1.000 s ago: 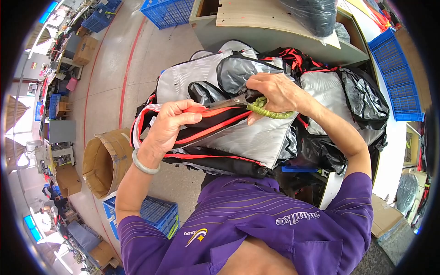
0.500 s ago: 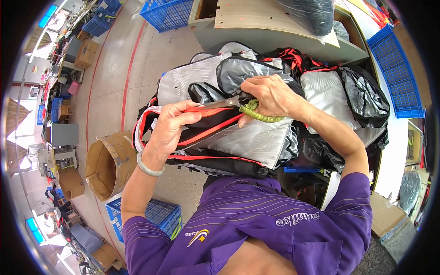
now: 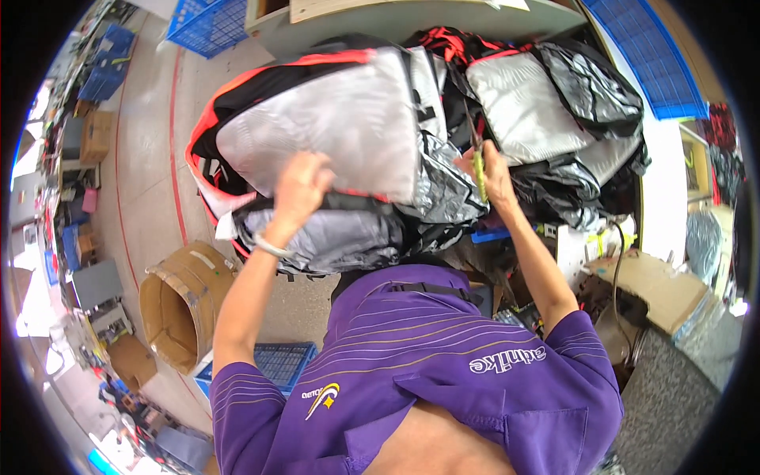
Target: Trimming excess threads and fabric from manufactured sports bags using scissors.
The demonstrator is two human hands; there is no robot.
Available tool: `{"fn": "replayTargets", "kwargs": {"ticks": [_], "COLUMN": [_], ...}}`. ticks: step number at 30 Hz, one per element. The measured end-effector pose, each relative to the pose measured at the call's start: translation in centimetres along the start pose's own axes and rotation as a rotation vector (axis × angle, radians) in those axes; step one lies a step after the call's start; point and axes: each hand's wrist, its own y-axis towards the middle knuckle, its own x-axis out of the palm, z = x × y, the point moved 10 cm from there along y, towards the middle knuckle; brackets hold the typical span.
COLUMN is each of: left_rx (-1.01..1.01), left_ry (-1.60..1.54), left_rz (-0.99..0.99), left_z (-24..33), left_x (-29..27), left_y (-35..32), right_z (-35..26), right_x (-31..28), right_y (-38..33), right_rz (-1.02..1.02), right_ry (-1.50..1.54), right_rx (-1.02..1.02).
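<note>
A backpack-like bag (image 3: 332, 111) with silver lining, black sides and red-orange trim lies spread in front of me. My left hand (image 3: 303, 186) is over its near left part, blurred by motion; whether the fingers grip the fabric cannot be made out. To the right of the bag, my right hand (image 3: 496, 176) is closed round scissors (image 3: 479, 162) with green-wrapped handles, their blades pointing away from me. Grey inner fabric (image 3: 332, 233) bulges at the bag's near edge.
More silver and black bags (image 3: 526, 99) are piled at the right. An open cardboard box (image 3: 186, 305) stands on the floor at the left, near a blue crate (image 3: 277, 366). Other blue crates (image 3: 207, 28) stand far left, and one blue crate (image 3: 649, 55) is at the right.
The scissors have moved away from the red-trimmed edge to the bag's right, in my right hand. The bag has been turned, its broad silver panel now facing up. My left hand has shifted nearer to me.
</note>
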Motion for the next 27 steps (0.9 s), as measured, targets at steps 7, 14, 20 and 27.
{"fn": "replayTargets", "kwargs": {"ticks": [7, 14, 20, 27], "left_rx": [-0.309, -0.557, -0.524, -0.478], "left_ry": [-0.096, -0.193, 0.171, -0.589], "left_rz": [-0.484, -0.024, -0.025, -0.306], "left_z": [-3.1, -2.6, -5.2, -2.3], "left_x": [5.8, -0.2, -7.8, -13.1], "left_y": [-1.8, -6.2, -11.2, -11.3], "right_z": [1.4, -7.4, -21.7, -35.6], "right_x": [7.8, 14.0, 15.5, 11.6], "right_y": [-4.9, -5.8, -5.9, -1.5], "right_rz": [-0.065, -0.288, -0.377, -0.479], "right_ry": [0.206, 0.51, 0.649, 0.804], "right_rx": [0.182, -0.095, -0.321, -0.52]}}
